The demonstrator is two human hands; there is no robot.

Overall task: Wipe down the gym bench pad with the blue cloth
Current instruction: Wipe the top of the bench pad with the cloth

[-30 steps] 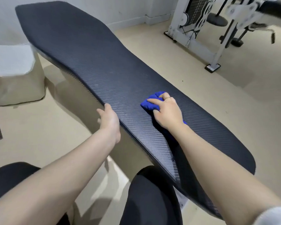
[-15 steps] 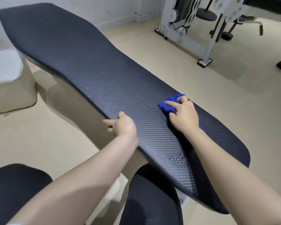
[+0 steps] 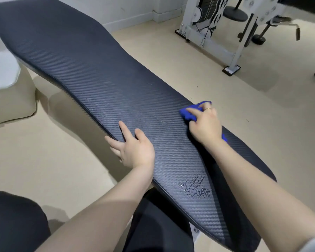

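The floor (image 3: 225, 110) is pale beige and takes up most of the view around everything else. Across it runs the long dark bench pad (image 3: 98, 73), with a woven, carbon-like pattern, stretching from beyond the fingers at upper left down past both wrists to lower right. A white weight machine (image 3: 231, 42) stands on the floor well beyond the right fingers. A beige bag (image 3: 11, 104) sits on the floor far to the left of the left fingers. A patch of wet droplets (image 3: 195, 188) lies on the pad nearer the person than either hand, between the forearms.

The left hand (image 3: 135, 150) rests on the pad's near edge, fingers (image 3: 123, 128) straight and spread, holding nothing. The right hand (image 3: 204, 122) presses on the blue cloth (image 3: 188, 113), its fingers bent over the bunched fabric. The cloth lies on the pad near the far edge, showing ahead of the fingers and behind the wrist.
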